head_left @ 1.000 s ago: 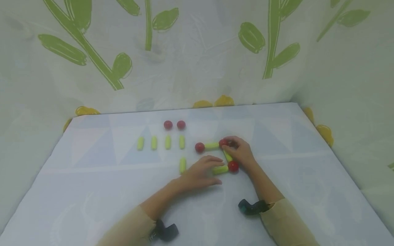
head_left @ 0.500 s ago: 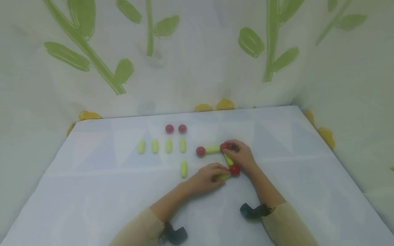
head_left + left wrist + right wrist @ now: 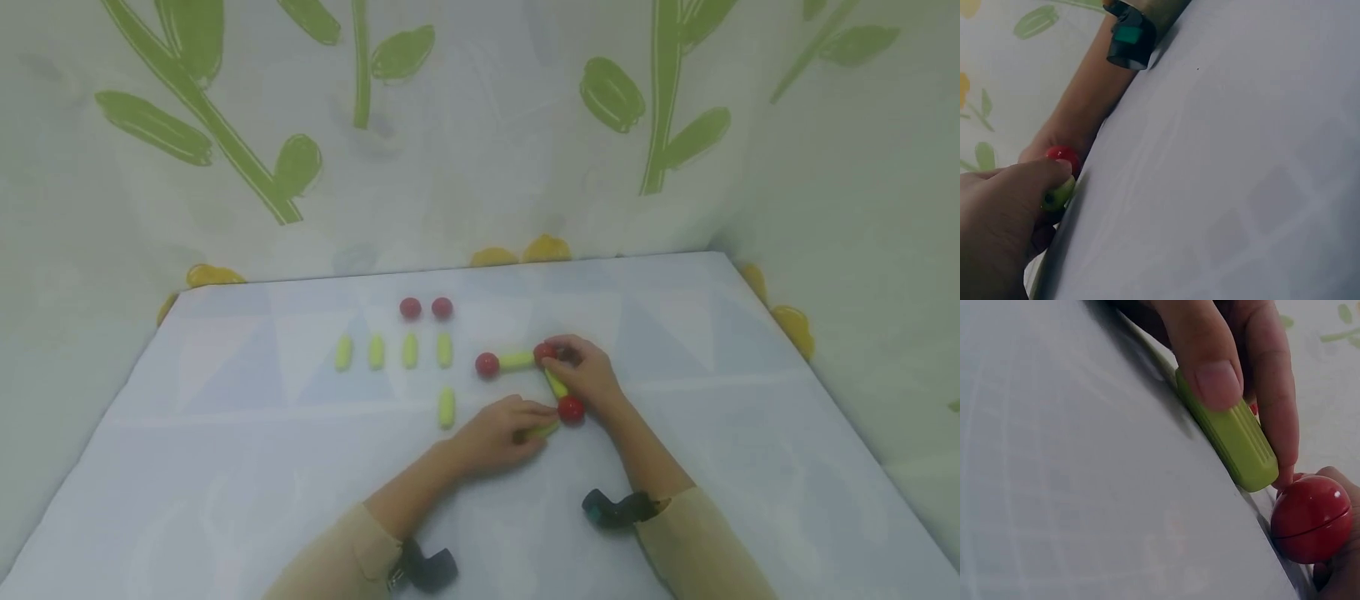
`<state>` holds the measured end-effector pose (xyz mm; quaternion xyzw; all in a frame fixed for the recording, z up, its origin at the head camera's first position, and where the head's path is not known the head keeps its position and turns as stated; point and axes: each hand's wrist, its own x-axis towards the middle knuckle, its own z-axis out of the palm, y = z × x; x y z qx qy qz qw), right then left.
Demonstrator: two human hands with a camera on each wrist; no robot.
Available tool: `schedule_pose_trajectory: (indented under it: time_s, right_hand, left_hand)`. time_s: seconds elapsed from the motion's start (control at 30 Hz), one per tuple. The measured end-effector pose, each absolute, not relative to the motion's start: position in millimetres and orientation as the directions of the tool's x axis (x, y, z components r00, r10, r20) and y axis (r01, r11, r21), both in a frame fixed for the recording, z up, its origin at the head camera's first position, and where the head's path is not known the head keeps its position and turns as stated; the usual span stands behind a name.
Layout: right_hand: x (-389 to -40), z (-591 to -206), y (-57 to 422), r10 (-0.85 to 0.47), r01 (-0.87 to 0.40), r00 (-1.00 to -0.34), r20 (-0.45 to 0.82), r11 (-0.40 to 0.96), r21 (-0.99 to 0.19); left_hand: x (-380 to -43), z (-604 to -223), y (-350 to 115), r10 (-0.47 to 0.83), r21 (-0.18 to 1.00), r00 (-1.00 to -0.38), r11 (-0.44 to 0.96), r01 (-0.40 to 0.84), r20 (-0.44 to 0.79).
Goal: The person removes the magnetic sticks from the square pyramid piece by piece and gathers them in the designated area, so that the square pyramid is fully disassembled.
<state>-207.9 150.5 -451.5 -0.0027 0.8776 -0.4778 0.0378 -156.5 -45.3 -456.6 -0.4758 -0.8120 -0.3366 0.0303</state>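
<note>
My left hand [image 3: 501, 433] pinches a short yellow-green ribbed rod [image 3: 1235, 440] between thumb and fingers, its thumb lying along the rod in the right wrist view. The rod's right end is close to a shiny red ball [image 3: 571, 409]. With thumb and fingertips, my right hand [image 3: 588, 373] holds another red ball [image 3: 543, 354] farther back. A slanted yellow-green rod [image 3: 556, 383] runs between these two balls. From the held ball, one more rod [image 3: 516, 361] reaches left to a third red ball [image 3: 487, 364]. My left fingers partly hide the rod they grip.
Left of the joined pieces, several loose yellow-green rods [image 3: 409, 351] stand in a row, with a single rod [image 3: 447, 407] nearer me. Two red balls [image 3: 426, 308] lie behind the row. A leaf-patterned curtain [image 3: 480, 150] rises behind the pale table [image 3: 225, 483].
My left hand, spread over the front rod a second ago, has closed its fingers on it. That rod now slants slightly. My right hand stays on its ball.
</note>
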Motion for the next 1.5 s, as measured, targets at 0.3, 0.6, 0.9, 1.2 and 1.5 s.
schedule_pose_trajectory:
  time_s: [0.3, 0.6, 0.9, 1.2, 1.5]
  right_hand:
    - [-208, -447, 147, -0.042, 0.033, -0.997, -0.065, 0.535, -0.844]
    - [-208, -449, 147, -0.040, 0.041, -0.996, -0.075, 0.554, -0.832]
    - [-205, -452, 151, -0.052, 0.040, -0.995, -0.081, 0.541, -0.840]
    - [-206, -454, 150, -0.028, 0.073, -0.994, -0.104, 0.536, -0.841]
    - [-207, -451, 149, -0.025, 0.089, -0.993, -0.118, 0.515, -0.853]
  left_hand:
    - [-158, -450, -55, 0.833, 0.535, -0.510, 0.336, 0.775, 0.215]
    - [-157, -452, -57, 0.835, 0.598, -0.506, 0.296, 0.745, 0.217]
    - [-152, -440, -63, 0.754, 0.605, -0.604, 0.362, 0.710, 0.257]
    - [-154, -431, -91, 0.642, 0.676, -0.724, 0.420, 0.606, 0.251]
    - [-156, -423, -125, 0.511, 0.719, -0.829, 0.486, 0.496, 0.227]
